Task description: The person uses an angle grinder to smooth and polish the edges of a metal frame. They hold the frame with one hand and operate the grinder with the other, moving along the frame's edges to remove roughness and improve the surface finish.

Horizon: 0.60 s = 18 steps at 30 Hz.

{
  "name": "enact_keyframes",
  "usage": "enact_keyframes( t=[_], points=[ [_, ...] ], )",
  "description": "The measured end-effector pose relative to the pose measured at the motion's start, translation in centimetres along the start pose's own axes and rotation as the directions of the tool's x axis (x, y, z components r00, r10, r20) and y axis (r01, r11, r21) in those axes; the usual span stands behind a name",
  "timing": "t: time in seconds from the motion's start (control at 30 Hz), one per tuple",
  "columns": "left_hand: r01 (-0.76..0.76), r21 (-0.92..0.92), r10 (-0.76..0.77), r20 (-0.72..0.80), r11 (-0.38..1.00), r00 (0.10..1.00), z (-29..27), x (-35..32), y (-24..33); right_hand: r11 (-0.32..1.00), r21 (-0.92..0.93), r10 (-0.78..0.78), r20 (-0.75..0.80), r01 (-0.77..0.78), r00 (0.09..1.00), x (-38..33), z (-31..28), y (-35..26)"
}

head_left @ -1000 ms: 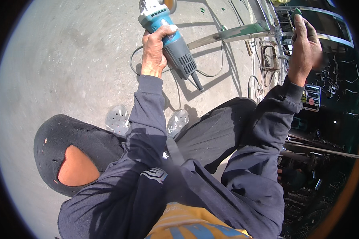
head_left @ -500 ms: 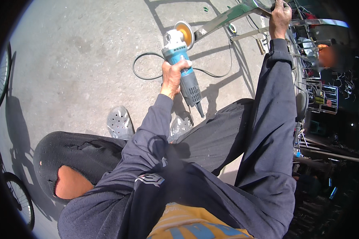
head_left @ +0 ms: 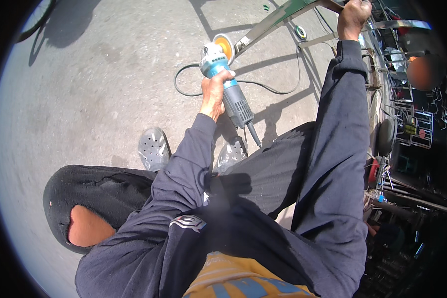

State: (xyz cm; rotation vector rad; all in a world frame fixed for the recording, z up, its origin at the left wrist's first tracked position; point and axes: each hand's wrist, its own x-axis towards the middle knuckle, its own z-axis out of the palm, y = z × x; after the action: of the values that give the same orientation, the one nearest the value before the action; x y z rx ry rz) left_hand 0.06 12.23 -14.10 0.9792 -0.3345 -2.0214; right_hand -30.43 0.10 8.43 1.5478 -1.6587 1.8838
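Observation:
My left hand (head_left: 213, 94) is wrapped round the blue and grey body of an angle grinder (head_left: 237, 102). The grinder's yellow-orange disc (head_left: 225, 48) is at or very near the lower end of a shiny metal bar (head_left: 263, 31), which has a green stretch farther up; whether they touch I cannot tell. At the upper right, my right hand (head_left: 353, 21) is closed on the metal frame that this bar belongs to. Part of that grip lies at the picture's edge. A dark cord (head_left: 268, 92) loops over the ground behind the grinder.
Concrete ground (head_left: 119, 84) lies ahead and to the left. A small round disc (head_left: 300, 33) lies near the frame. My grey clogs (head_left: 154, 149) stand close below the grinder. Metal racks and rods (head_left: 417, 129) crowd the right side. A bicycle wheel (head_left: 37, 20) shows at the upper left.
My view has shifted, so the bicycle wheel stands higher at the left and the racks lie lower. Both hands keep their holds, and the grinder's disc stays by the bar's end.

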Motion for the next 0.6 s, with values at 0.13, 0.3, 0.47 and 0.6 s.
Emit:
enact_keyframes(
  t=[0.13,0.3,0.47,0.6],
  points=[
    [0.053,-0.026,-0.054,-0.04,0.998,0.998,-0.9,0.4,-0.7,1.0,-0.001,-0.01,-0.009,0.01,1.0,-0.2,0.0,-0.2],
    [-0.081,0.047,0.074,0.13,0.996,0.989,2.2,-0.8,2.5,0.999,0.041,-0.015,-0.029,0.016,0.999,0.0,0.2,-0.3],
    [-0.355,0.129,0.336,0.143,0.926,0.931,4.9,-1.9,2.7,0.999,0.039,0.001,-0.017,0.0,1.0,0.2,0.2,-0.3],
    [-0.181,0.095,0.19,-0.091,0.979,0.978,2.9,-1.1,0.3,0.999,-0.001,-0.05,-0.055,0.05,0.997,0.1,0.4,-0.3]
  ],
)
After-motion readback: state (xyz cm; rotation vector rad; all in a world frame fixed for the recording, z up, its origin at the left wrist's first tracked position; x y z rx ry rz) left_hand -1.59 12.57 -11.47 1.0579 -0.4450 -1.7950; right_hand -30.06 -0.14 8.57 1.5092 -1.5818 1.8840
